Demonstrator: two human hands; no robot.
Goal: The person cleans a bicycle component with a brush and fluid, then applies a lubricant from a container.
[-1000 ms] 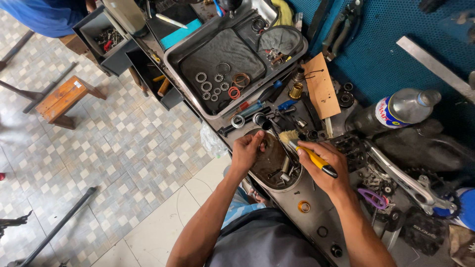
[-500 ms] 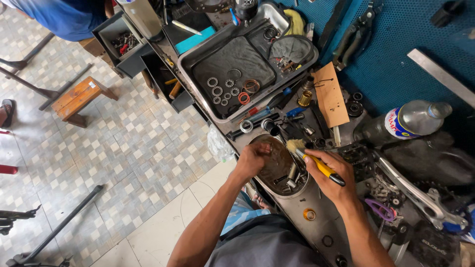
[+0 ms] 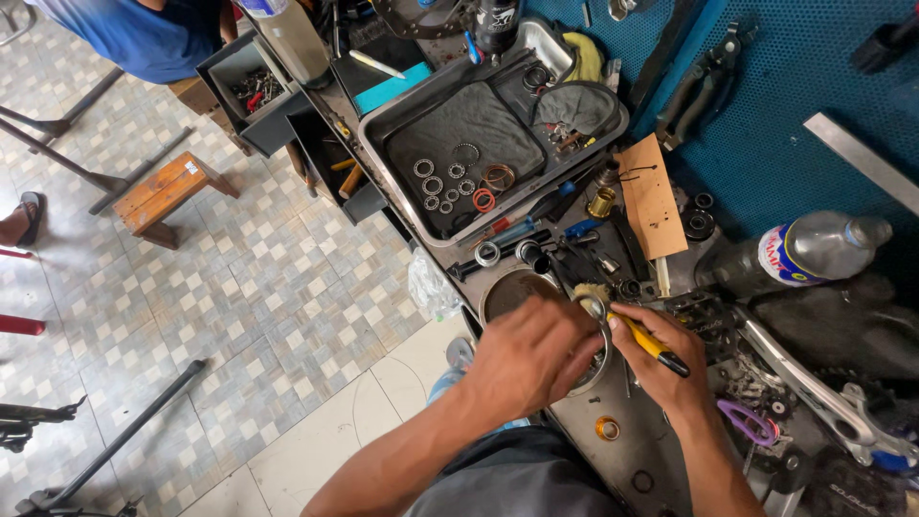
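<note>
My left hand (image 3: 531,354) lies over a round metal bowl (image 3: 507,287) at the bench's near edge, fingers curled around a small metal ring (image 3: 592,306). My right hand (image 3: 661,359) grips a yellow-handled brush (image 3: 639,340) whose bristles touch that ring above the bowl. Much of the bowl's inside is hidden under my left hand.
A metal tray (image 3: 383,172) with a dark cloth, several bearing rings and seals sits behind the bowl. A plastic bottle (image 3: 804,251) lies at right beside a crank arm (image 3: 814,388). A cardboard piece (image 3: 649,196), a wooden stool (image 3: 163,196) and a person in blue (image 3: 144,33) are around.
The camera has shifted a little, so the bench sits lower and more to the right. My left hand has moved further over the bowl, and the brush still works at the ring.
</note>
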